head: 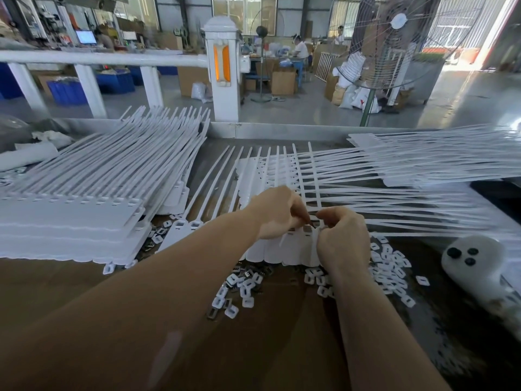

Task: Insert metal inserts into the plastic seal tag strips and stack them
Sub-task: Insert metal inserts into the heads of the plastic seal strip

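Insert (pixel 310 223) mostly hidden between hands; right tag pile (pixel 451 162) cut by edge.

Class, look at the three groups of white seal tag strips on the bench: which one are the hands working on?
The middle strip, nearest the camera: both the left hand and the right hand pinch at its sockets. The left stack and right pile lie untouched.

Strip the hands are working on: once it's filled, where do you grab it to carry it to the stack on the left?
Probably by the flat joined tag band, from its near scalloped edge, thumb on top. The tails are thin and slip under the crossing strips, so draw it toward you. Both the left hand and the right hand already work at that band.
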A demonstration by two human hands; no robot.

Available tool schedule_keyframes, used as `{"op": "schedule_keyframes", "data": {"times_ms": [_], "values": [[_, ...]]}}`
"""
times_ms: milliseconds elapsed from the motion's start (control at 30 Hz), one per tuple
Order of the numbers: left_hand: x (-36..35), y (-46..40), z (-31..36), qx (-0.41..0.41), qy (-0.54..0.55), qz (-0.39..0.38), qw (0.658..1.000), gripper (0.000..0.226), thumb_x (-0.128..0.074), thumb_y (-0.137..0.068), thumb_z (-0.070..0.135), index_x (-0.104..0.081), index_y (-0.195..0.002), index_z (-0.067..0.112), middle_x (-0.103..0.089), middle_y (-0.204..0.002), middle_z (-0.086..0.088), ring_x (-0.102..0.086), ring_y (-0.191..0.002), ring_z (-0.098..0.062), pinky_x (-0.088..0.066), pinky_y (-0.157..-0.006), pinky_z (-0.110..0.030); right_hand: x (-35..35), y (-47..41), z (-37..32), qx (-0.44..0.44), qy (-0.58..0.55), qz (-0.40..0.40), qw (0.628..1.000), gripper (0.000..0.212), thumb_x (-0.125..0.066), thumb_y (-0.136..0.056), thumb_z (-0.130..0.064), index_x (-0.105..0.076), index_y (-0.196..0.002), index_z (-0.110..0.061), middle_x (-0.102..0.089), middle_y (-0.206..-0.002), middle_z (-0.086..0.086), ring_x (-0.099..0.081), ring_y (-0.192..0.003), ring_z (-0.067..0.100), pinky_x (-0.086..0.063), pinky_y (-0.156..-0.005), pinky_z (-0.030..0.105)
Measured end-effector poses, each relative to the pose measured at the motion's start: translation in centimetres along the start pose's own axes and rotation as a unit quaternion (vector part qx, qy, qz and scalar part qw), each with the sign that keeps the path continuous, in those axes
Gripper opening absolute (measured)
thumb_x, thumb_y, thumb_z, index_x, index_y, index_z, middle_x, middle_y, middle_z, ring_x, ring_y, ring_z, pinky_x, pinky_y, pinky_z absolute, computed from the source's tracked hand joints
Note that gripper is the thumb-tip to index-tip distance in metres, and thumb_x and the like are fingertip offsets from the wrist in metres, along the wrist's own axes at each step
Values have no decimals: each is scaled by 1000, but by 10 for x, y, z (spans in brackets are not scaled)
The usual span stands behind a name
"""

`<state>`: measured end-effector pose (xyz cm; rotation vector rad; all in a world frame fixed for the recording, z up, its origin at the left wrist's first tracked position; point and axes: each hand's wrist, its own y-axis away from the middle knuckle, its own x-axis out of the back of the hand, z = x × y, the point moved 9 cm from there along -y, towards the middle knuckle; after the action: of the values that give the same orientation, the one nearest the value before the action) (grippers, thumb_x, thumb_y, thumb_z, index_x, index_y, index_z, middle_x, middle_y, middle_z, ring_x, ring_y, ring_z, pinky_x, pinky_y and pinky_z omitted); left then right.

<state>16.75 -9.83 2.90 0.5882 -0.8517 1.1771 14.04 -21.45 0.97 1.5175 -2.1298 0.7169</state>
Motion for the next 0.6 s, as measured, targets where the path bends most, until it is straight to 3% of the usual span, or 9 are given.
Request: {"op": "schedule_keyframes", "data": {"times_ms": [133, 233, 600], "values": [[0, 2, 3, -31, -42, 9, 999, 17, -63, -87, 14, -73, -97, 22, -51, -76, 22, -50, -81, -5, -41, -82, -23, 0, 0, -1, -1, 1, -7, 1000, 32, -47, -87, -2, -63, -109, -19, -59, -115, 2, -54, -107, 20, -43, -96, 44], [-1, 2, 7, -53, -82, 18, 995, 19, -62, -88, 15, -73, -101, 23, -46, -75, 22, -46, -82, -4, -33, -77, -17, -1, -1, 0, -4, -1, -12, 1000, 31, -48, -88, -3, -63, -110, -19, -59, -116, 2, -54, -108, 20, -43, -96, 43], [-9, 4, 9, -71, -117, 16, 990, 20, -59, -90, 18, -71, -105, 22, -48, -93, 10, -48, -92, -11, -37, -84, -22, -1, 0, -1, -5, -6, -9, 1000, 29, -49, -87, -4, -63, -108, -18, -59, -115, 3, -55, -106, 21, -44, -95, 44]]}}
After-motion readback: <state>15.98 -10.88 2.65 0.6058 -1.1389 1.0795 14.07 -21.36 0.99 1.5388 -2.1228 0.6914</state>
